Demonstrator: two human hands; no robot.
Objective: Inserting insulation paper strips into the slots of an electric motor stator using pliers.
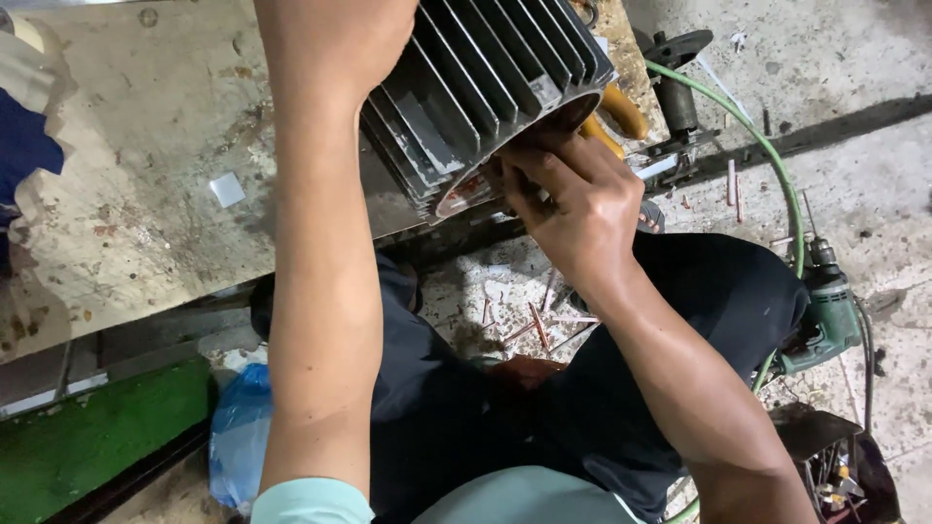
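Observation:
A grey finned metal motor housing lies on its side on a stained workbench, its open end jutting over the bench's front edge. My right hand has its fingers curled at the rim of that opening, reaching inside it. My left hand rests on top of the housing at the upper edge of the view, only its wrist and back showing; its fingers are out of sight. Copper-coloured windings show faintly at the housing's rim.
A green electric drill lies on the concrete floor at right, with a green hose looping past it. Yellow-handled tools sit by the housing. Copper wire scraps litter the floor. A blue plastic bag lies at lower left.

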